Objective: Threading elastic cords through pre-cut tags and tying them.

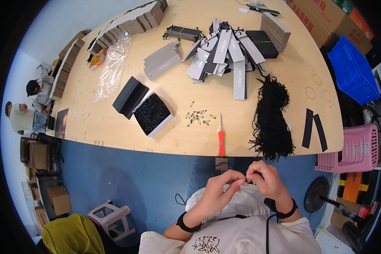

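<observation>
My left hand (pixel 225 188) and my right hand (pixel 266 180) meet in front of my lap, just below the table's near edge. Both are closed in a pinch, fingertips almost touching, around something small and dark that I cannot make out. A thin pointed tool with a red handle (pixel 221 146) lies at the table edge ahead of my left hand. Beyond it is a scatter of small dark clips or pins (pixel 197 117). Up from my right hand lies a thick bundle of black cords (pixel 273 120). An open white box of small black pieces (pixel 152 113) rests farther left.
Grey and black hang tags (pixel 224 53) are heaped at the back, near a black box (pixel 264 44). Two black strips (pixel 314 130) lie right. Clear plastic (pixel 112 67) lies left. A pink basket (pixel 353 148) and stool (pixel 112 218) flank me; two people (pixel 25 114) are far left.
</observation>
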Available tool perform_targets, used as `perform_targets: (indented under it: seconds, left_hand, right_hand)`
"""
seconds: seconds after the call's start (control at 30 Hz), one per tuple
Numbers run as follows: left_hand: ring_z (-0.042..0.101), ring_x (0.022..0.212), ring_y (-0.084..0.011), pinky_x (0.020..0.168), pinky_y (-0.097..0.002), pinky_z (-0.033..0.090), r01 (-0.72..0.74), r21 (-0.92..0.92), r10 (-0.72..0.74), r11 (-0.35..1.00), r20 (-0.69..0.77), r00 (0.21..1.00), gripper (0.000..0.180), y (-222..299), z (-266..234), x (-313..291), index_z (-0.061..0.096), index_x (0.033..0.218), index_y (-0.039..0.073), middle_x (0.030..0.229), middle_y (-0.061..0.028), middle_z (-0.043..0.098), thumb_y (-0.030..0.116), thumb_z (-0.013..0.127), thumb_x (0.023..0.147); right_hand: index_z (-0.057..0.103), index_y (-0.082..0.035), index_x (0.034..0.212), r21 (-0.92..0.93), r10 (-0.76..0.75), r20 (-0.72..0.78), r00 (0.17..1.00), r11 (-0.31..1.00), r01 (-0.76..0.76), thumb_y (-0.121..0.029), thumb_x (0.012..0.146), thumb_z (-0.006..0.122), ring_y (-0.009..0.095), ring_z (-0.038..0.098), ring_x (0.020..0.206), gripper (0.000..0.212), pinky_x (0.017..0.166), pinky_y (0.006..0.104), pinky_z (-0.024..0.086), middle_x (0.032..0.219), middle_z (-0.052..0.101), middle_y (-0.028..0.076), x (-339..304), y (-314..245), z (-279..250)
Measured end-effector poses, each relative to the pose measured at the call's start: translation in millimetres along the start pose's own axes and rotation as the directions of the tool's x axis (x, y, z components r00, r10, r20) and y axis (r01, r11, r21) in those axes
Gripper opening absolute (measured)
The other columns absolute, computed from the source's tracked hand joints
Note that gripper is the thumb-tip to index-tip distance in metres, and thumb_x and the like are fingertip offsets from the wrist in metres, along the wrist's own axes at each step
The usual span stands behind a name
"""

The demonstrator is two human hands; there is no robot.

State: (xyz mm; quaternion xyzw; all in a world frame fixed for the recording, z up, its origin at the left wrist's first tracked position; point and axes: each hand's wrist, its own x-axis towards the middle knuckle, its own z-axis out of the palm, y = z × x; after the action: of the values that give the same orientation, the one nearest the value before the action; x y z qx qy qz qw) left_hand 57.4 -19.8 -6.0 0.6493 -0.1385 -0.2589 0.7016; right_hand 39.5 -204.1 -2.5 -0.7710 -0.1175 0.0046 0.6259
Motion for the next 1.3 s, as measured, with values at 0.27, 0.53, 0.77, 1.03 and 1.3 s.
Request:
perform_targets:
  seconds: [0.27,0.53,0.77,1.03,1.3]
  left_hand:
    - [0.065,0.089,-0.0139,0.062,-0.0227,0.051,0.109,-0.063,-0.106,0.992,0.050,0.993,0.012,4,-5,-2,0.060,0.102,-0.005,0.098,-0.0096,0.064,0.001,0.057,0.092]
    - [0.062,0.085,-0.0111,0.067,-0.0227,0.048,-0.029,-0.193,0.011,0.981,-0.090,0.996,0.010,-3,-4,0,0.059,0.101,-0.003,0.096,-0.0079,0.063,-0.001,0.058,0.091]
    - [0.056,0.082,-0.0107,0.073,-0.0232,0.046,-0.117,-0.083,0.104,0.990,-0.147,0.984,0.010,-7,3,2,0.063,0.098,-0.003,0.092,-0.0061,0.059,-0.003,0.062,0.088]
    - [0.057,0.083,-0.0121,0.075,-0.0250,0.047,-0.153,0.069,0.165,0.986,-0.219,0.962,0.010,-6,8,2,0.063,0.096,-0.004,0.093,-0.0077,0.059,-0.005,0.064,0.086]
    - [0.058,0.080,-0.0200,0.073,-0.0279,0.046,-0.332,0.325,0.402,0.886,-0.180,0.898,0.012,3,5,8,0.061,0.091,-0.003,0.088,-0.0101,0.060,-0.008,0.064,0.080]
  right_hand:
    - [0.054,0.001,0.093,-0.012,0.013,-0.040,0.999,1.000,-0.013,0.006,0.084,0.059,0.019,0.066,0.067,0.011,0.060,0.0255,0.051,0.079,0.065,0.011,-2,0,1]
    - [0.063,0.005,0.097,0.181,0.106,-0.177,0.979,0.981,-0.074,0.007,0.082,0.064,0.016,0.068,0.069,0.014,0.062,0.0250,0.053,0.085,0.068,0.010,-8,3,9]
    - [0.060,0.004,0.090,0.363,0.178,-0.205,0.963,0.927,-0.094,0.004,0.085,0.064,0.011,0.060,0.078,0.006,0.068,0.0220,0.050,0.091,0.060,0.007,-5,3,15]
    - [0.057,0.003,0.092,0.567,0.279,-0.155,0.948,0.811,-0.145,-0.001,0.089,0.063,0.006,0.053,0.077,0.008,0.063,0.0197,0.046,0.095,0.053,0.005,-2,-1,23]
    - [0.052,-0.002,0.103,0.629,0.244,-0.170,0.955,0.773,-0.085,-0.001,0.088,0.063,0.009,0.053,0.087,0.019,0.078,0.0237,0.045,0.095,0.054,0.003,1,0,26]
